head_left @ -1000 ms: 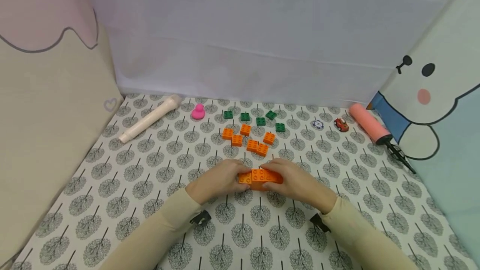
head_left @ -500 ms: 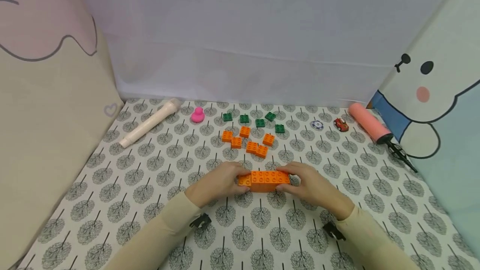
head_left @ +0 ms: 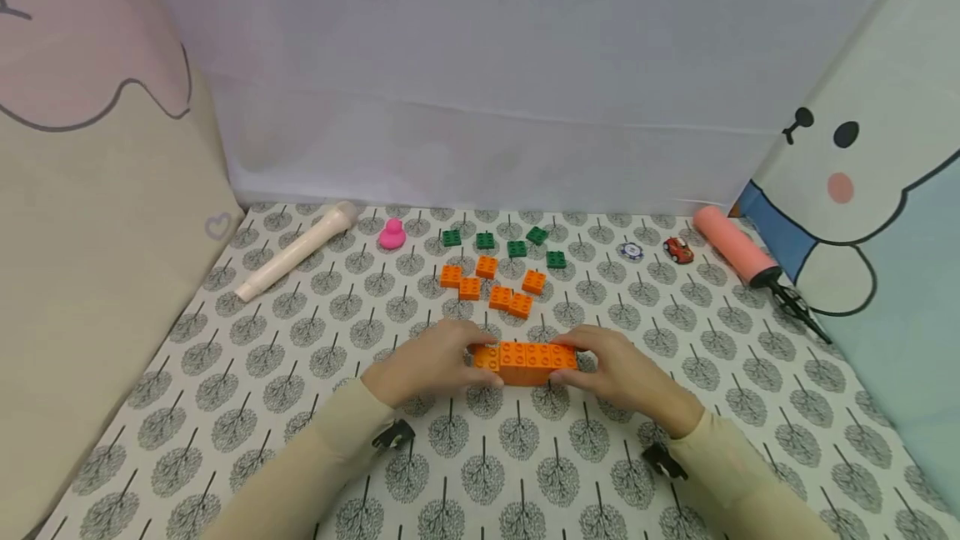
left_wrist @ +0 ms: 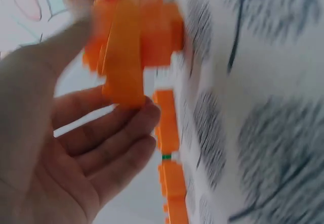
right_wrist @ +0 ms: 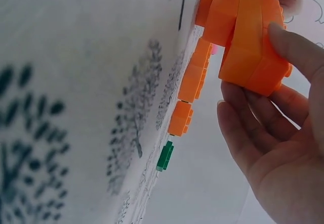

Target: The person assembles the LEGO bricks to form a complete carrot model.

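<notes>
The person sits at a table spread with a tree-print cloth, and both hands meet just above it, near the front edge. Between them is an orange brick assembly, a long row of studded bricks joined end to end. The left hand grips its left end, fingers curled round the brick and thumb on the near face. The right hand grips the right end the same way. In the right wrist view the fingers wrap under the assembly while the thumb presses its side. The left wrist view is blurred, but that hand shows its fingers cupped beneath the orange block.

At twelve o'clock from the hands, well apart from them, lies a loose cluster of orange bricks. Farther on in the same direction, five green bricks sit in a ragged row. At about eleven o'clock stands a small pink duck, and beyond it at ten o'clock a cream toy microphone lies slantwise. At one o'clock rest a blue-and-white disc and a tiny red car, side by side. At two o'clock a pink cylinder with a black tip lies near the cartoon-printed wall.
</notes>
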A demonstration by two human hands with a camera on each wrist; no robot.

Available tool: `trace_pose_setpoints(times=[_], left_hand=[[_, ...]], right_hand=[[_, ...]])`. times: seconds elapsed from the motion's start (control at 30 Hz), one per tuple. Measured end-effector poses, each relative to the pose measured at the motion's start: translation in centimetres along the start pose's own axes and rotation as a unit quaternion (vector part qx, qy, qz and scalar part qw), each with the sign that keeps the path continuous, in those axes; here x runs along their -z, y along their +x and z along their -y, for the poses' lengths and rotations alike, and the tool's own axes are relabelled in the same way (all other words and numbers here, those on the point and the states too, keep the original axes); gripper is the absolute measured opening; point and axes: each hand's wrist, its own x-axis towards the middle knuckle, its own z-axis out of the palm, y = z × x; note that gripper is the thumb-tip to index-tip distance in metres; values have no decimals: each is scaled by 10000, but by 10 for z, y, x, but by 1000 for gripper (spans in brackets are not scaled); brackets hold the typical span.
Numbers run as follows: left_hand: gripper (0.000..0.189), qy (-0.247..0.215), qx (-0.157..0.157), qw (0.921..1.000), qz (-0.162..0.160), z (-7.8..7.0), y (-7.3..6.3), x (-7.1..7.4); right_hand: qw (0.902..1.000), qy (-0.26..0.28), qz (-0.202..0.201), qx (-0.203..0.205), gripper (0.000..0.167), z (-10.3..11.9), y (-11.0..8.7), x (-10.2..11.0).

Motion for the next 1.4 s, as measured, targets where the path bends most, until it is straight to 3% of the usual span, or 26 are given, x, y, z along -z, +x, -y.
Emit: trace_pose_setpoints(times=[0.13,0.33,0.47,0.6,0.73,0.9,1.03,1.23,1.4], left_hand=[[58,-113,297,9991,-267,15,11,15],[46,648,832,9901,-931,49,30,31],[55,690,1062,9887,-800,69,38,33],[64,232,1271,9900,-561,80,43,34],[64,31,1403,9888,-506,86,49,37],[57,288,1426,9880,-517,93,58,35],[55,371,1430,9877,-507,96,55,35],[55,397,1352,9881,-625,90,45,43],[55,265,1136,9902,-773,72,23,49]], right_hand=[[9999,-2,69,-143,47,0,0,0],[9995,27,170,-247,49,2,2,2],[9994,8,291,-209,47,3,3,2],[9992,-64,370,-158,46,4,4,3],[9994,-51,335,-110,44,5,5,5],[9994,-41,324,-150,47,3,4,5],[9993,-41,315,-197,48,4,4,5],[9993,-14,310,-201,47,4,6,6],[9992,-51,334,-207,48,4,7,5]])
